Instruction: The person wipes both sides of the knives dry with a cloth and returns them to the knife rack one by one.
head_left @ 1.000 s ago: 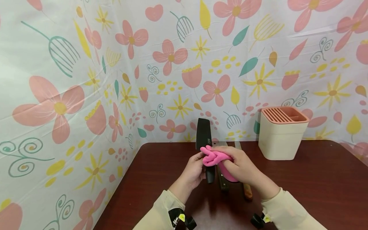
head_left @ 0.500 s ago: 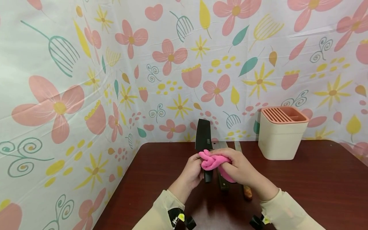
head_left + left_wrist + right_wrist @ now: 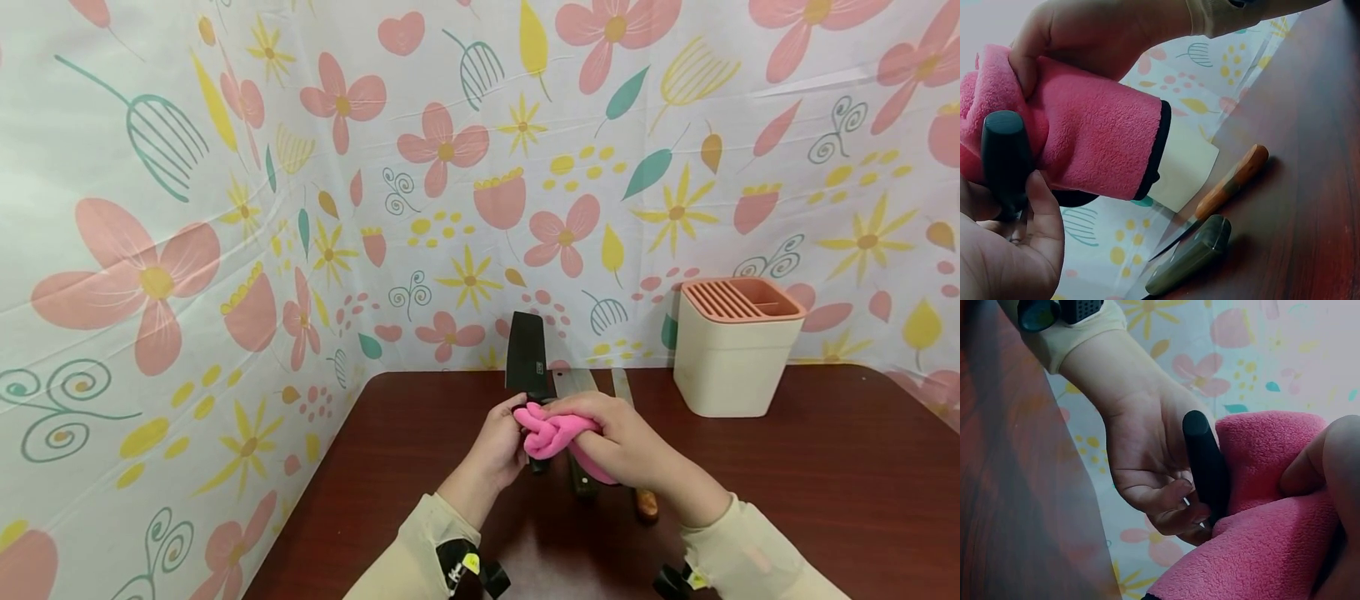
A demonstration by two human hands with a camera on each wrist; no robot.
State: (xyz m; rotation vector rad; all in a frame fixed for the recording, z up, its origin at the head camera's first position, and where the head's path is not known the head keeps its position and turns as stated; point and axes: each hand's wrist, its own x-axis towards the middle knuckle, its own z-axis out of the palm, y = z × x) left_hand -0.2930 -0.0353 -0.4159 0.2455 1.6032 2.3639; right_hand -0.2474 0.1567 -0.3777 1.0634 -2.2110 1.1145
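Observation:
My left hand (image 3: 495, 443) grips a black kitchen knife (image 3: 527, 354) by its handle, the broad blade pointing up and away. In my right hand (image 3: 618, 437) is a pink cloth (image 3: 553, 433), bunched at the top and wrapped against the handle just below the blade. The left wrist view shows the handle's butt (image 3: 1004, 140) sticking out between the left fingers and the fluffy, black-edged cloth. Seen from the right wrist, the left fingers curl at the handle (image 3: 1207, 469) while the cloth presses along its side. The cloth hides part of the handle.
Two more knives lie on the dark red table (image 3: 840, 467) beneath my hands: one with a dark green handle (image 3: 1188, 259), one with a brown wooden handle (image 3: 1235, 178). A cream knife holder (image 3: 735, 367) with a slotted pink top stands at the back right, before a flowered curtain.
The pink cloth has slid a little down and left along the handle with my right hand. The black knife has shifted slightly left and lower, its blade tilting a bit.

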